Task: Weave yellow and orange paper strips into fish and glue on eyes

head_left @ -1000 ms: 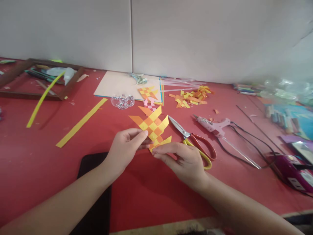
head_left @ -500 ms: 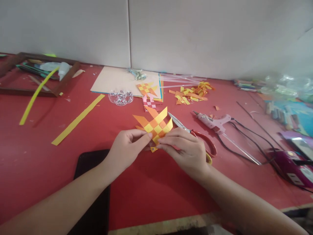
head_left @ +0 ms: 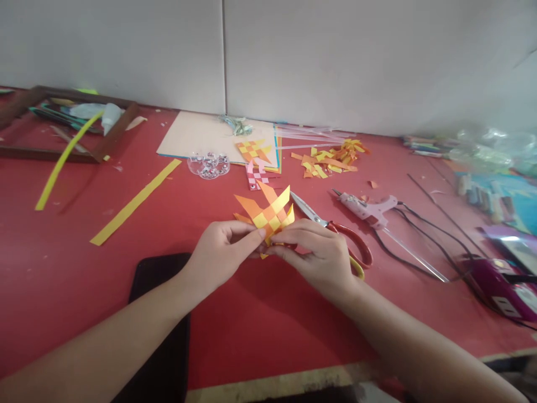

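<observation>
Between my two hands is a woven paper fish (head_left: 272, 214) in orange and yellow strips, its pointed ends fanning up and away from me. My left hand (head_left: 229, 249) pinches its left edge between thumb and fingers. On the other side, my right hand (head_left: 316, 252) closes thumb and fingertips on the lower right part. The fingers hide much of its lower end. Just beyond my right hand lie scissors (head_left: 352, 240) with red and yellow handles, partly covered by that hand. A pink woven paper fish (head_left: 257, 174) lies past the held one.
A pink glue gun (head_left: 367, 210) with its cord lies at right, near a purple device (head_left: 501, 285). Paper scraps (head_left: 331, 159), card sheets (head_left: 193, 134), a clear bead case (head_left: 208, 165), yellow strips (head_left: 136, 201) and a wooden frame (head_left: 98, 151) lie around. A black slab (head_left: 163, 347) sits under my left forearm.
The paper fish has tilted in my fingers, and its eye end is now mostly hidden. Both hands keep their grip. The view has shifted slightly.
</observation>
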{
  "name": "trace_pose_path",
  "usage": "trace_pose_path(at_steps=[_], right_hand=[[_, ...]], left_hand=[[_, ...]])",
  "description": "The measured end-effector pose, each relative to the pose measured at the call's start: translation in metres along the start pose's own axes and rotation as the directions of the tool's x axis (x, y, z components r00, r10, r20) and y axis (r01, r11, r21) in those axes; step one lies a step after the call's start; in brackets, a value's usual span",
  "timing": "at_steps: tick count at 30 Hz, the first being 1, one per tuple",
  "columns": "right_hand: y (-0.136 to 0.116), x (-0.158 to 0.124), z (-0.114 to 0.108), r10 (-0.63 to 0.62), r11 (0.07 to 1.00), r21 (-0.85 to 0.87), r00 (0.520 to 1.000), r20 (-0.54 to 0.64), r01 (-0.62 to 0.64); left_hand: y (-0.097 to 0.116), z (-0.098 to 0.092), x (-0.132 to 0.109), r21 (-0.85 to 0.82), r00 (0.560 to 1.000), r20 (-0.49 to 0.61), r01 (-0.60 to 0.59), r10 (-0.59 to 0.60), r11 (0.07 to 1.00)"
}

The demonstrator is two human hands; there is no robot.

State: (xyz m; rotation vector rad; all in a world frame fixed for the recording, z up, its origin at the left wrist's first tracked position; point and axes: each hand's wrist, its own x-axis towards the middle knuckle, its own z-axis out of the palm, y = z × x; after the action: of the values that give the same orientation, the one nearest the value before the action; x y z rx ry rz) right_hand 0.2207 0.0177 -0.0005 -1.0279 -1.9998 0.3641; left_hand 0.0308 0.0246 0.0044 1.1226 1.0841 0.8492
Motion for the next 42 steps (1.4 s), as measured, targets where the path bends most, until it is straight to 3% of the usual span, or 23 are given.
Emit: trace_pose_path(at_steps=[8, 14, 17, 19, 22, 25, 29, 42], right_hand=[[0.003, 0.001, 0.0, -0.047, 0.998, -0.031, 0.999, 0.016, 0.047], [-0.003, 0.003, -0.003, -0.022, 1.0, 0.002, 0.999, -0.03, 0.022], [-0.008, 0.002, -0.004, 0.118, 0.992, 0.057, 0.991, -0.068, -0.115], [-0.01, 0.001, -0.005, 0.272, 0.955, 0.125, 0.962, 0.002, -0.27], [-0.014, 0.0, -0.005, 0.441, 0.835, 0.275, 0.879, 0.179, -0.476], [-0.016, 0.001, -0.003, 0.506, 0.68, 0.461, 0.82, 0.267, -0.57], [-0.02, 0.002, 0.001, 0.501, 0.584, 0.583, 0.816, 0.29, -0.565], [-0.028, 0.003, 0.004, 0.506, 0.663, 0.564, 0.85, 0.147, -0.492]], left_hand=[[-0.001, -0.001, 0.001, -0.061, 1.0, 0.008, 0.021, -0.021, 0.998], [0.001, 0.0, 0.002, -0.206, 0.996, 0.0, 0.084, -0.085, 0.975], [0.001, 0.0, 0.001, -0.228, 0.995, -0.028, 0.082, -0.091, 0.97], [0.0, 0.0, 0.001, -0.215, 0.997, -0.046, 0.057, -0.069, 0.975], [0.0, 0.0, 0.0, -0.207, 0.997, -0.067, 0.011, -0.025, 0.978], [0.001, 0.001, -0.001, -0.216, 0.999, -0.039, -0.015, 0.007, 0.976], [0.002, 0.0, -0.001, -0.226, 1.0, 0.007, -0.005, 0.007, 0.974], [0.004, -0.003, -0.005, 0.097, 0.968, 0.019, -0.251, 0.251, 0.963]])
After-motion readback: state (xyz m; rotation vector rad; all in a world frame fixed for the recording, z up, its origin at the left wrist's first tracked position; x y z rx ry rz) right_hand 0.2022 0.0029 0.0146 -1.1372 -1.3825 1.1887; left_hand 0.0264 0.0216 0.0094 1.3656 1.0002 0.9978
